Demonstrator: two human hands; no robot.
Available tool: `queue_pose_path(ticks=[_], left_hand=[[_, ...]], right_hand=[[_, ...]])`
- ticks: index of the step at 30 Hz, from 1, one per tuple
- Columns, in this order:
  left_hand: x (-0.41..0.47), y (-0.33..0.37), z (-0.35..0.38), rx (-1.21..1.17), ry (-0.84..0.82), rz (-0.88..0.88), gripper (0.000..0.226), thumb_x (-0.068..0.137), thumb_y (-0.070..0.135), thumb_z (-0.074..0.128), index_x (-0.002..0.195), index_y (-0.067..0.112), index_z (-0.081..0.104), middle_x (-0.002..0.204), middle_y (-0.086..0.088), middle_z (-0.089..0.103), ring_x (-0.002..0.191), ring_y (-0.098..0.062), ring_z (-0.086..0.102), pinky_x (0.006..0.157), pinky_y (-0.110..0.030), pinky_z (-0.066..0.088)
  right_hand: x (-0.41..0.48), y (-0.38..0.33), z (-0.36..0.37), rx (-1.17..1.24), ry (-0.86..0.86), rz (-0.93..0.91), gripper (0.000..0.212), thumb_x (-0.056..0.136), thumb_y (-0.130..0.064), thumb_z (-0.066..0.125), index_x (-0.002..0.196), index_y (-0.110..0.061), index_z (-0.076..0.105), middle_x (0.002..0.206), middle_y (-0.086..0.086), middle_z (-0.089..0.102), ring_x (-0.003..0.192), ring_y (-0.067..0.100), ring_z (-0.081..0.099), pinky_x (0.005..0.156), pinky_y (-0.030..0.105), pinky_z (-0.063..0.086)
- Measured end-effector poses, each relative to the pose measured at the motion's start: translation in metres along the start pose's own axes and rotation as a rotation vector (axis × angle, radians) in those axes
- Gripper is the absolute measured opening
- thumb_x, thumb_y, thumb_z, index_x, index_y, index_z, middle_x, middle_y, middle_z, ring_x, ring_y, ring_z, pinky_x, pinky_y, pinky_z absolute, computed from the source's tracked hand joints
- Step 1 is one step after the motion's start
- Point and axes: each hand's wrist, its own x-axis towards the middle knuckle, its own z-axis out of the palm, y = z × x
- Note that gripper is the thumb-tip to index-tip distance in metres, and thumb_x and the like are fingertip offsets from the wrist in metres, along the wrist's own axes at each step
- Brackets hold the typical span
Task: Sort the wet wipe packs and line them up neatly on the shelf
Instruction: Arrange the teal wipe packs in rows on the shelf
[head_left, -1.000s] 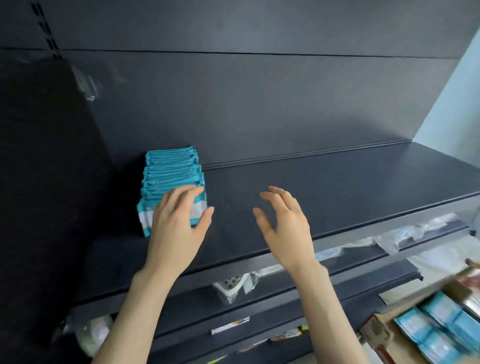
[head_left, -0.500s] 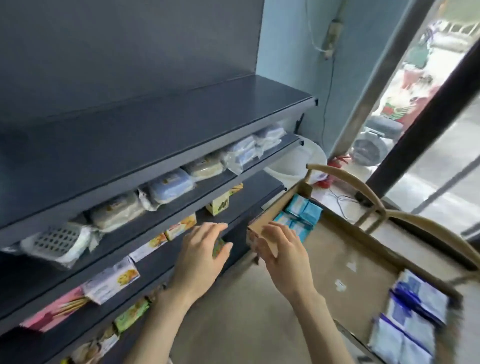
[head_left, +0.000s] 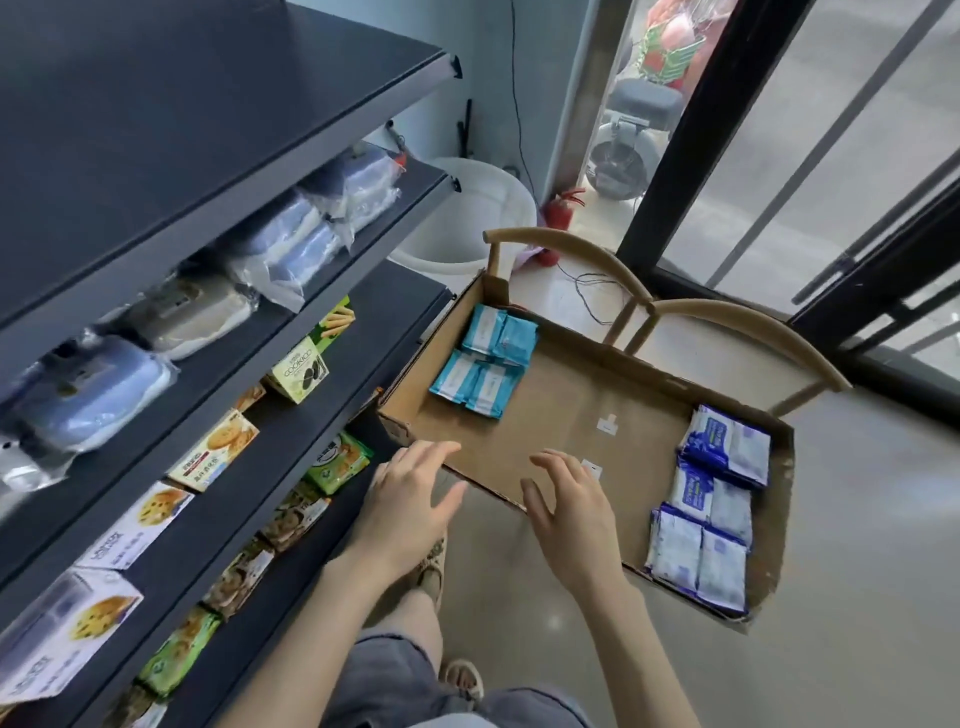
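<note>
Hovering closer to the box (head_left: 563, 410): left hand (head_left: 410, 501), right hand (head_left: 571, 514).

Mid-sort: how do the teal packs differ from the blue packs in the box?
Colour: the teal packs are teal and white, while the blue packs are dark blue and pale. Place: the teal packs sit in the far left corner of the box, and the blue packs line its right end. Spread: the blue packs cover more of the floor than the teal packs. Both lie flat in the box, untouched.
</note>
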Motion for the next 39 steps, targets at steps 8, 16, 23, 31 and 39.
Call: queue_pose_path(ticks=[8,16,23,31,39], left_hand=[[0.139,-0.032,-0.002,-0.031,-0.095,-0.049,0.039,0.093,0.027,0.055,0.131,0.019,0.051,0.126,0.002,0.053,0.119,-0.014,0.046,0.104,-0.036,0.036],[0.275,-0.089,0.027,-0.027,-0.269,-0.129,0.038,0.094,0.026,0.054,0.131,0.019,0.050,0.127,0.001,0.053,0.117,-0.015,0.049,0.099,-0.036,0.042],[0.351,-0.137,0.091,-0.066,-0.395,-0.251,0.038,0.094,0.021,0.054,0.131,0.016,0.049,0.128,0.000,0.052,0.116,-0.015,0.050,0.098,-0.032,0.044],[0.391,-0.193,0.170,-0.060,-0.471,-0.471,0.045,0.093,0.015,0.056,0.136,0.013,0.042,0.134,-0.006,0.048,0.121,-0.022,0.047,0.099,-0.033,0.037],[0.395,-0.234,0.246,0.031,-0.360,-0.682,0.070,0.092,0.023,0.058,0.148,0.011,0.018,0.150,-0.010,0.028,0.135,-0.030,0.030,0.107,-0.045,0.027]], right_hand=[[0.126,0.005,0.037,0.029,-0.034,0.109,0.027,0.091,-0.016,0.060,0.118,-0.009,0.062,0.120,0.005,0.063,0.110,0.024,0.055,0.091,0.028,0.040],[0.243,0.028,0.099,0.057,-0.160,0.278,0.030,0.095,-0.021,0.054,0.123,-0.011,0.058,0.125,0.003,0.060,0.113,0.021,0.051,0.093,0.028,0.039],[0.306,0.071,0.156,0.083,-0.264,0.443,0.031,0.097,-0.021,0.049,0.126,-0.011,0.055,0.127,0.003,0.057,0.115,0.021,0.049,0.092,0.027,0.037],[0.334,0.128,0.241,0.174,-0.353,0.619,0.029,0.096,-0.019,0.051,0.123,-0.008,0.054,0.122,0.006,0.058,0.112,0.024,0.052,0.086,0.026,0.036],[0.331,0.184,0.321,0.322,-0.317,0.893,0.055,0.090,-0.022,0.063,0.137,-0.006,0.039,0.135,0.010,0.044,0.123,0.024,0.044,0.103,0.035,0.038]])
